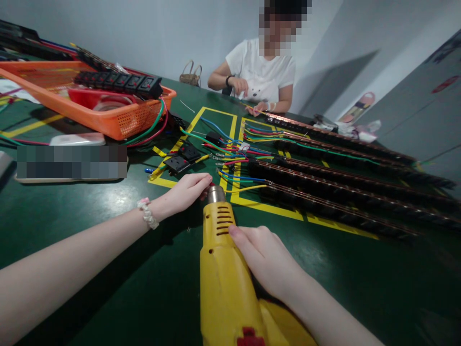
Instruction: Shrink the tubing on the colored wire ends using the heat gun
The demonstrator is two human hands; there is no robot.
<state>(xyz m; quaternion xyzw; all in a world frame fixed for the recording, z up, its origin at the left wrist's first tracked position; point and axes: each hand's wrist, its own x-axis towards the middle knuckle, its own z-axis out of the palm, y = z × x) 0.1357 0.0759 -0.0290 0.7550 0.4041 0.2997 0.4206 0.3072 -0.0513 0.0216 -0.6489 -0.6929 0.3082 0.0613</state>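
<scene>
A yellow heat gun [223,274] with a metal nozzle lies across the lower middle of the view, pointing away from me. My right hand [264,252] is wrapped round its right side, the thumb near the vents. Just left of the nozzle, my left hand [190,190] is closed, with fingertips pinched on something small and reddish that I cannot make out. Coloured wires [245,179] with metal ring ends lie beyond the nozzle, joined to long black strips [324,202] on the right. Two black sockets [180,161] rest behind my left hand.
An orange basket [126,122] holding a black socket strip [118,82] stands at the left. Before it lies a pale case [77,139], partly blurred out. Across the green table [162,269] a person in a white shirt [264,72] handles a wire. A bag [190,77] sits at the far edge.
</scene>
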